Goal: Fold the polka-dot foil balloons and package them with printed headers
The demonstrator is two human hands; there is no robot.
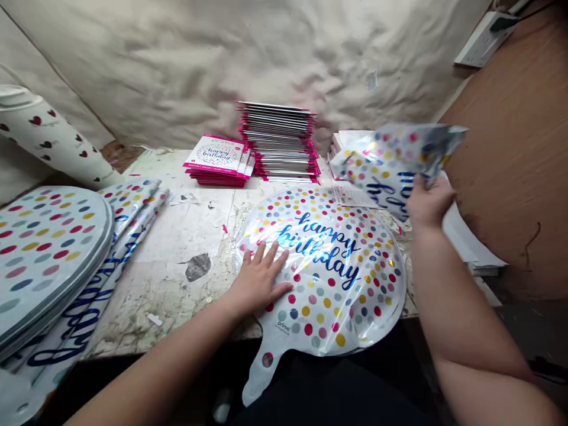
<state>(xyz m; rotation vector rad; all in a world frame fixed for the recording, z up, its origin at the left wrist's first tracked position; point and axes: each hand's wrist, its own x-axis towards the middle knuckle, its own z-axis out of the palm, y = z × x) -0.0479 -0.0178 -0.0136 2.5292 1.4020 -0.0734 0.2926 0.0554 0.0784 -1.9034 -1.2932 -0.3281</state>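
A flat, round foil balloon point(328, 302) with coloured dots and blue "happy birthday" lettering lies on the table, its tail hanging over the front edge. My left hand point(262, 278) rests on its left side, fingers spread. Up to the right, my right hand point(429, 200) is closed around a crumpled, folded foil balloon point(390, 163) of the same dotted print, lifted above the table and slightly blurred. Which part of it the fingers pinch is partly hidden.
Pink-edged cards are piled in a tall stack point(279, 142) and a lower stack point(217, 160) at the back. More dotted balloons point(48, 248) lie piled at left, beside a heart-print roll point(53, 139). White papers point(470, 236) lie at right, below a power socket point(486, 38).
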